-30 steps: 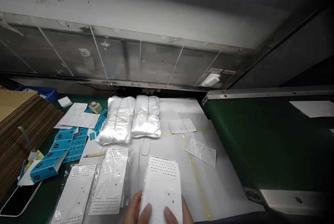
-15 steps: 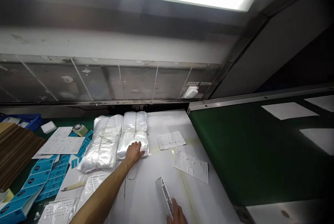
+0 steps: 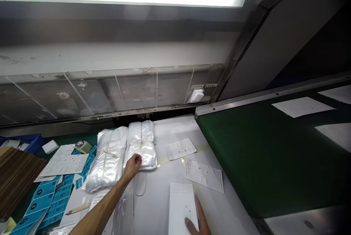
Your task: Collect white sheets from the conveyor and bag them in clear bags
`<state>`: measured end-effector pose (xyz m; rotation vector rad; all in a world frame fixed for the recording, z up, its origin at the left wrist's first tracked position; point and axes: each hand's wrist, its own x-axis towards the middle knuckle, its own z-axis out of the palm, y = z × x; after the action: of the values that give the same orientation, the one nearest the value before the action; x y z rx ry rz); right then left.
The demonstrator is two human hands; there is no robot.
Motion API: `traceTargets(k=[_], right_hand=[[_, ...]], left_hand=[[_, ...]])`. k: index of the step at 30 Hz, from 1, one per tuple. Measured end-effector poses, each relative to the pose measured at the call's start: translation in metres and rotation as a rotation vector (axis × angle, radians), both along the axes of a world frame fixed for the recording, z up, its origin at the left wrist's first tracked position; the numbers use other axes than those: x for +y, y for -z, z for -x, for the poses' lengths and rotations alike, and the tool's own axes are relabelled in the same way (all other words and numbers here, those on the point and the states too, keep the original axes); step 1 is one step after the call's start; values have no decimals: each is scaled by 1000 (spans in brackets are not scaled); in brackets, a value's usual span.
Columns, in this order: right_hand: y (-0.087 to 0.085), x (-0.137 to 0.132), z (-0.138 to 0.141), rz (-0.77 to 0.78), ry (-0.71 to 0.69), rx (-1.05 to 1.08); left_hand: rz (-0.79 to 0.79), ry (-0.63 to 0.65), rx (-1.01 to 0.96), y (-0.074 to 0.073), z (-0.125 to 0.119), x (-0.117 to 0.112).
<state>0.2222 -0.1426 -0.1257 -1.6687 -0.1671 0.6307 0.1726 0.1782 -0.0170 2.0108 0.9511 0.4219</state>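
Note:
My left hand point(image 3: 132, 165) reaches forward and pinches the near edge of the right bundle of clear plastic bags point(image 3: 141, 145), tied with a band. A second, larger bundle of bags point(image 3: 107, 158) lies just to its left. My right hand point(image 3: 197, 219) rests at the bottom edge of the view, its fingers laid flat along the right side of a white perforated card point(image 3: 181, 207) that lies on the white sheet. Only part of that hand shows.
Two smaller white cards point(image 3: 204, 174) point(image 3: 180, 149) lie on the white work surface point(image 3: 170, 129). Blue labels point(image 3: 45, 198) and brown cardboard point(image 3: 15, 173) sit at the left. A green conveyor belt point(image 3: 263, 154) with white sheets runs along the right.
The white card, held on edge half a second ago, now lies flat under my right hand. My left hand stays at the right bag bundle and its fingers have closed on the edge.

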Motion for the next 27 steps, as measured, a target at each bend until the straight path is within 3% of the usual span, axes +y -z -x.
traceTargets(k=[3,6,10,13,15,18,21,23,25,27], right_hand=[[-30,10,-4,14,-129,-1],[-75,23,-8,62,-238,-95],[-151,45,-13,160,-331,-369],[-191,60,-9,167,-429,-520],[-200,64,-1,129,-516,-597],[-196,61,13,117,-595,-675],[-188,58,19,176,-576,-720],[-188,59,15,222,-550,-722],[-194,56,2,218,-555,-621],[-203,44,-17,114,-586,-375]], left_hand=[[169,-58,-125,-15,1,-1],[322,-60,-245,-39,6,-15],[468,19,-333,-70,25,-61],[610,87,-361,-85,45,-101],[715,95,-391,-91,60,-121],[784,38,-435,-99,84,-138],[895,36,-473,-106,105,-143],[953,115,-456,-108,114,-144],[872,167,-382,-105,118,-143],[662,121,-281,-98,117,-142]])
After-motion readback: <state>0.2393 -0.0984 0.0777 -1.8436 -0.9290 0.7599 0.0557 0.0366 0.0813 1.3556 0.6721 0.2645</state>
